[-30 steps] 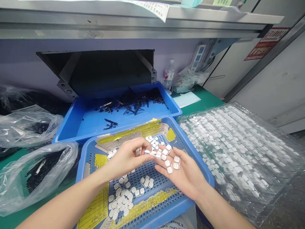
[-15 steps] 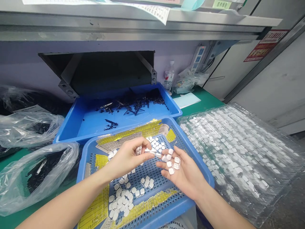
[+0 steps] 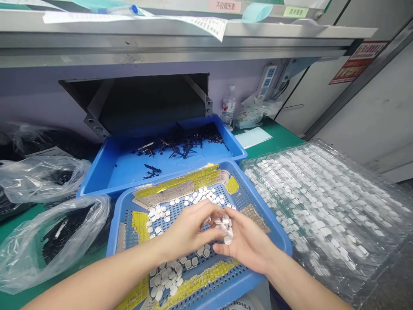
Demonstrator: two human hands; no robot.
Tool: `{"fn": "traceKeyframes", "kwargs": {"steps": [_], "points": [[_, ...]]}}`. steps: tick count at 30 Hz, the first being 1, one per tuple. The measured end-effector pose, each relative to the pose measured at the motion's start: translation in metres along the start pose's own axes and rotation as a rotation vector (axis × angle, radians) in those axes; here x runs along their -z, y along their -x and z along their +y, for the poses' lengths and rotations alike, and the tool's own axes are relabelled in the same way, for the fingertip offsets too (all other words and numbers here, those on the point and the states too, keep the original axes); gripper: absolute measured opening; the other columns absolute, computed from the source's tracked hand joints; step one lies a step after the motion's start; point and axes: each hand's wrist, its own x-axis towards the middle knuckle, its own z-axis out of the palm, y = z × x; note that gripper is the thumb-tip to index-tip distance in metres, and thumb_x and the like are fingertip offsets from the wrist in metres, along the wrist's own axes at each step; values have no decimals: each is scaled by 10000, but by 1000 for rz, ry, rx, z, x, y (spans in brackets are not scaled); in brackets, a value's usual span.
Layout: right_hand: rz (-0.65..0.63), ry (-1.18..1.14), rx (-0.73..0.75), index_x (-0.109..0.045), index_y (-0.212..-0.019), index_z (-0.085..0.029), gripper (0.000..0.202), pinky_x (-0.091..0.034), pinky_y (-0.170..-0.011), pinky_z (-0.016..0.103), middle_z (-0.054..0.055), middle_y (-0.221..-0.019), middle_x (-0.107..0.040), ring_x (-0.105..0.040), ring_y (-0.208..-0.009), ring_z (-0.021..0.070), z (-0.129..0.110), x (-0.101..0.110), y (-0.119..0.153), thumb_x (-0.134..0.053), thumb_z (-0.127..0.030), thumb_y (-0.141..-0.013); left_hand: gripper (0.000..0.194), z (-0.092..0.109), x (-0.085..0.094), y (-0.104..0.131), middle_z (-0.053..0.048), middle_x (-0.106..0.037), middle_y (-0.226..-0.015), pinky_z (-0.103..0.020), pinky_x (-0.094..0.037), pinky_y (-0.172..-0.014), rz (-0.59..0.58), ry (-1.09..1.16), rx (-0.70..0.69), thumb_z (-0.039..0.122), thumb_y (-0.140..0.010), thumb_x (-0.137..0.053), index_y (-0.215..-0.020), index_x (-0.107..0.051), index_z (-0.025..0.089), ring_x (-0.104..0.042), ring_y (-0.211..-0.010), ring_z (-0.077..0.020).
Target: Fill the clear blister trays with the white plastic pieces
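Both of my hands meet above the perforated blue basket (image 3: pixel 280 239). My left hand (image 3: pixel 196 230) is curled, thumb and fingers closing on small white plastic pieces (image 3: pixel 226 228) with rounded square heads. My right hand (image 3: pixel 248 239) cups the same bunch from the right, fingers bent around it. How many pieces each hand grips is hidden by the fingers. More white plastic pieces lie in the basket below: a heap (image 3: pixel 166 277) at the front left, a cluster (image 3: pixel 158 213) at the left and others (image 3: pixel 206 194) at the back.
Behind the basket sits a blue tray (image 3: pixel 129 165) with black plastic parts. Clear plastic trays (image 3: pixel 322 206) filled with white pieces are stacked at the right. Open plastic bags (image 3: pixel 97 232) of black parts lie at the left. A water bottle (image 3: pixel 228 105) stands by the wall.
My hands have come together, and the right fingers have curled up around the white pieces that lay on the open palm. The view has tilted up slightly.
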Motion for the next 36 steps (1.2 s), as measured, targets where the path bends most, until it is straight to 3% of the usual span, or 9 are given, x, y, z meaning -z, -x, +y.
{"fn": "traceKeyframes", "kwargs": {"steps": [3, 6, 9, 13, 17, 22, 27, 32, 36], "points": [[62, 25, 53, -523, -728, -150, 170, -421, -464, 217, -10, -655, -514, -480, -494, 67, -1, 0, 0, -475, -311, -754, 390, 2, 4, -2, 17, -463, -839, -197, -325, -486, -89, 346, 191, 219, -701, -548, -1049, -376, 248, -413, -580, -66], [161, 66, 150, -475, -598, -152, 197, -327, -351, 151, -42, -538, -445, -454, -452, 60, -2, 0, 3, -567, -301, -689, 406, 1, 10, -5, 0, -439, -909, -196, -311, -466, -167, 758, 320, 144, -718, -443, -1084, -309, 254, -397, -523, -37], [196, 159, 284, -456, -573, -166, 243, -274, -311, 135, -62, -462, -360, -387, -422, 53, -3, 0, 5, -605, -339, -658, 362, -2, 13, -7, -13, -465, -876, -202, -296, -467, -215, 933, 369, 107, -696, -404, -1036, -342, 213, -410, -514, -38], [210, 386, 389, -514, -701, -181, 218, -276, -309, 144, -60, -505, -384, -340, -412, 47, 0, -1, 7, -574, -389, -677, 282, -4, 11, -6, 21, -500, -676, -216, -307, -491, -270, 851, 373, 138, -763, -359, -1039, -354, 199, -404, -477, -51], [230, 658, 365, -532, -832, -191, 265, -248, -317, 173, -66, -506, -388, -313, -362, 41, 3, -2, 7, -558, -407, -681, 256, -2, 10, -2, 46, -489, -624, -229, -314, -527, -338, 673, 378, 161, -804, -331, -1054, -354, 213, -415, -516, -64], [325, 856, 455, -507, -624, -168, 174, -219, -386, 198, -80, -463, -327, -273, -377, 34, 3, -5, 8, -619, -300, -634, 333, 2, 13, 3, 40, -482, -690, -248, -324, -556, -428, 584, 338, 168, -821, -313, -1141, -277, 254, -426, -577, -79], [272, 722, 420, -510, -666, -165, 152, -151, -364, 191, -90, -432, -300, -212, -368, 30, 3, -4, 8, -602, -285, -653, 386, 1, 13, 3, 20, -513, -720, -247, -332, -576, -449, 733, 348, 139, -813, -332, -1167, -235, 257, -444, -583, -75], [87, 246, 279, -473, -655, -159, 164, -133, -328, 141, -58, -528, -406, -218, -393, 11, 0, 1, 6, -606, -255, -656, 467, -6, 13, 0, -25, -566, -762, -217, -339, -527, -399, 1132, 409, 50, -690, -407, -1121, -315, 205, -488, -550, -73], [96, -59, 300, -467, -611, -163, 138, -200, -317, 116, -46, -564, -437, -299, -407, 14, -4, 2, 6, -605, -156, -620, 508, -8, 16, -4, -96, -557, -940, -196, -340, -495, -348, 1317, 397, 32, -549, -438, -1038, -390, 165, -546, -752, -154]]}}
